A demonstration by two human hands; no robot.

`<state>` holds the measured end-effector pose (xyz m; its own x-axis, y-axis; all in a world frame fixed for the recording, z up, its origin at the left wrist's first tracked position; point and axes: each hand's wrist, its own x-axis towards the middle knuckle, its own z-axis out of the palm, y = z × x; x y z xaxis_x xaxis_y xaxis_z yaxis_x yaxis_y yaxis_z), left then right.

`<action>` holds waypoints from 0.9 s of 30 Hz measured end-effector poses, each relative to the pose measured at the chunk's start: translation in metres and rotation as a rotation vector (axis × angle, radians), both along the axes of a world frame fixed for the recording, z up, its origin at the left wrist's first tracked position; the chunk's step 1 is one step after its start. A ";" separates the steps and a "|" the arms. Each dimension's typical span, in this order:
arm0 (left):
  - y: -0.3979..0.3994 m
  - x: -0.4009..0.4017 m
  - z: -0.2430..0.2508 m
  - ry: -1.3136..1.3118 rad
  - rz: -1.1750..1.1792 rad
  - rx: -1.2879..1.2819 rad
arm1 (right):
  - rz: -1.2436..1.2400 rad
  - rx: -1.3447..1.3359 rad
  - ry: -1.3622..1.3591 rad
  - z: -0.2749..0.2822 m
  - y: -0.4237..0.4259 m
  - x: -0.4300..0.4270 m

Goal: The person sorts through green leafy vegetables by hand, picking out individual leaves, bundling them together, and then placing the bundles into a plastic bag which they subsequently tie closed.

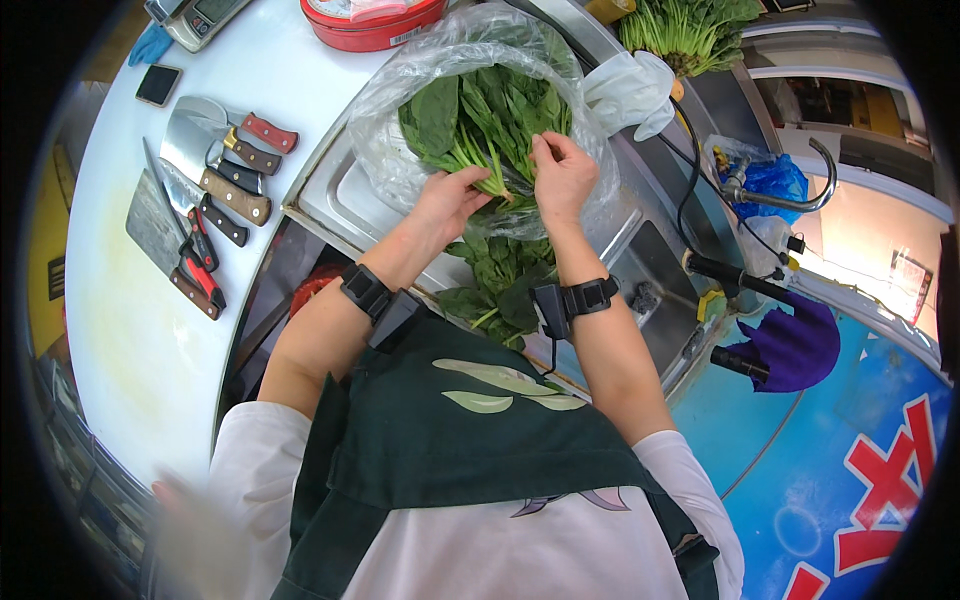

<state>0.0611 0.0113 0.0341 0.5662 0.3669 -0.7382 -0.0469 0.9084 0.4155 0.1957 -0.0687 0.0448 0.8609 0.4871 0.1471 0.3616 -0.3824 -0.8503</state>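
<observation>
A clear plastic bag (379, 139) lies opened over the steel sink unit, with leafy greens that look like spinach (431, 112) inside it. My left hand (450, 199) grips a small spinach plant by its pale stalks, close to the pinkish root end. Just to the right, my right hand (566, 176) is over the leaves with thumb and forefinger pinched together. Whether a bit of leaf or stem sits in that pinch is hidden. More loose greens (499, 281) lie below the bag, partly under my dark green apron (480, 450).
Several knives and cleavers (154, 225) lie on the white counter (135, 375) at left, near a phone (159, 85) and a scale (202, 22). A red tin (371, 26) stands behind. At right are a white glove (630, 90), a sink basin (656, 247) and a curved faucet (825, 176).
</observation>
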 end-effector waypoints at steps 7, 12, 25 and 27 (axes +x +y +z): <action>-0.002 0.005 0.001 -0.045 0.017 -0.093 | -0.038 0.020 0.200 0.009 -0.006 0.003; -0.004 0.010 0.003 -0.082 0.021 -0.174 | 0.164 0.319 0.408 0.045 -0.014 -0.009; -0.012 0.028 -0.001 -0.103 0.091 -0.256 | 0.350 0.233 0.657 0.104 -0.106 -0.038; -0.010 0.020 -0.006 -0.207 0.056 -0.283 | 0.385 -0.121 0.775 0.089 -0.128 -0.025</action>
<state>0.0810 0.0010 0.0278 0.6994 0.1992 -0.6865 -0.1568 0.9797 0.1246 0.1704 -0.1969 0.1342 0.4694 0.7391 -0.4831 -0.1789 -0.4561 -0.8717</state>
